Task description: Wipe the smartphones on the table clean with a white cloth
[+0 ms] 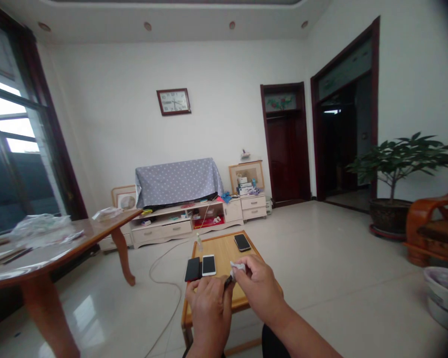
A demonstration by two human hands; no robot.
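Over the small wooden table (224,243), my left hand (210,298) is closed on a small dark object (228,281), mostly hidden behind the fingers, so its kind is unclear. My right hand (260,284) pinches a crumpled white tissue (238,267) right beside that object; it looks to touch it. Beyond my left hand, a black phone (192,269) and a white phone (209,265) lie side by side. Another dark phone (242,242) rests near the far right corner. At the far left edge stands a small clear bottle (199,242).
A larger wooden table (108,223) with plastic bags (41,228) is at the left. Cable (179,288) runs along the floor. A low white cabinet (164,231) lines the back wall. To the right are a potted plant (390,209), a wooden chair (433,219) and a white bucket (442,298).
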